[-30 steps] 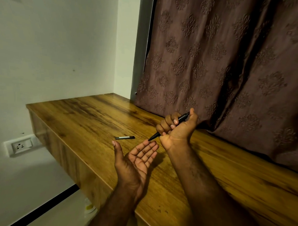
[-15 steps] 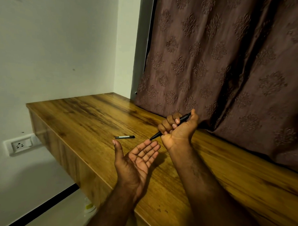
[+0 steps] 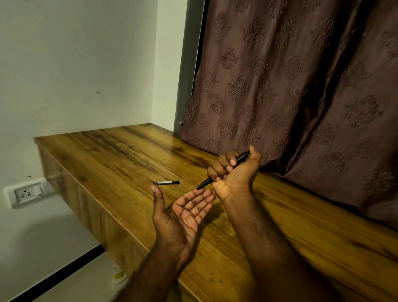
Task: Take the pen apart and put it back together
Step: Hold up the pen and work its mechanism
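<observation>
Now we look down from our head camera at our two bare forearms reaching over a glossy wooden desk [image 3: 125, 161].

Our right hand [image 3: 234, 172] is raised above the desk with its palm turned toward us. Its fingers [image 3: 224, 162] are curled round a slim black pen [image 3: 241, 158], and the thumb lies along the upper end. The pen slants from upper right to lower left, its pointed end sticking out below the fist.

Our left hand [image 3: 182, 215] waits just beneath, palm up. Its four fingers [image 3: 200, 200] lie straight and pressed side by side, with the thumb spread apart and pointing upward. This hand holds nothing. The pen's point sits right at the left fingertips, and we cannot tell whether it touches them.

A short pen piece [image 3: 166, 183], dark with a pale band along its middle, lies flat on the desk just beyond our left thumb, apart from both hands. Any writing on the band is too small to read.

A brown curtain [image 3: 308, 87] with an embossed floral pattern hangs behind the desk on the right. On the left, a white wall socket [image 3: 26, 193] sits on the pale wall [image 3: 72, 67] below desk level.
</observation>
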